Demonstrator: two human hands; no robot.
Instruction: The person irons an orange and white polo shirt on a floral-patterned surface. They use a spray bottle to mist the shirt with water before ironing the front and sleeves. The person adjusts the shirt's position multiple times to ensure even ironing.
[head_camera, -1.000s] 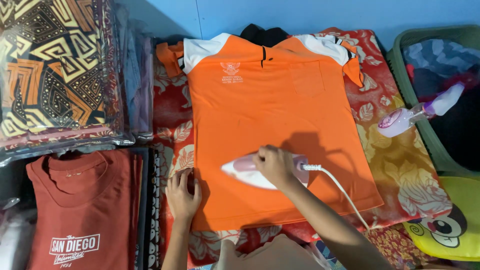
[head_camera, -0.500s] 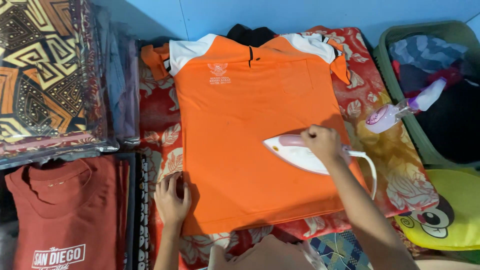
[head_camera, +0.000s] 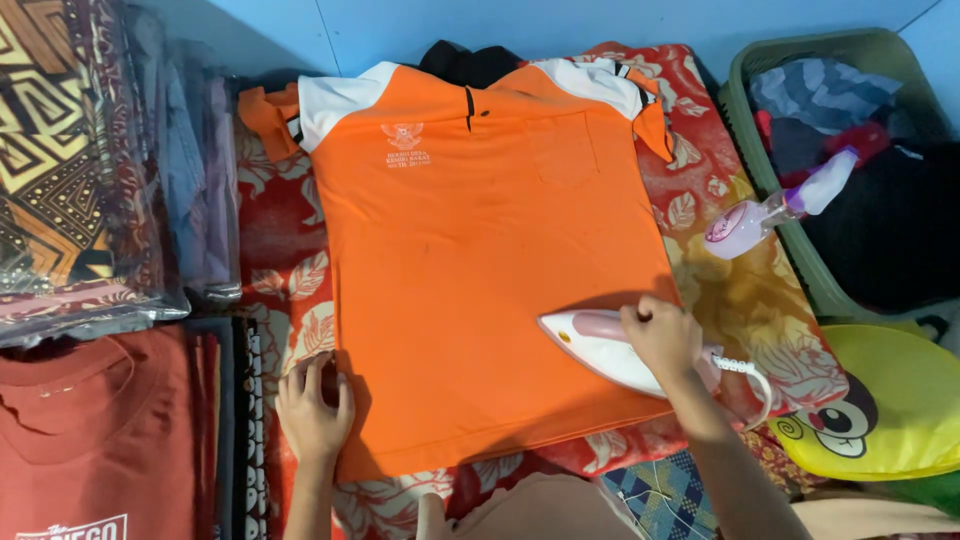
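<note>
**Iron gripped at the shirt's lower edge**

The right hand (head_camera: 660, 338) was wrapped around the handle of a white and pink iron (head_camera: 610, 352), hiding most of that handle; the soleplate lay on the orange shirt (head_camera: 480, 270). The left hand (head_camera: 312, 405) pressed flat, fingers spread, on the shirt's lower corner. Beyond the right hand, a spray bottle (head_camera: 775, 212) leaned on a green basket (head_camera: 800, 260). The iron's cord (head_camera: 755, 385) ran under the wrist, partly out of sight.

A pale blue wall (head_camera: 560, 25) runs along the top, evenly lit — below it a red floral cloth (head_camera: 270, 230) covers the work surface, with a green laundry basket (head_camera: 800, 270) at right.
</note>
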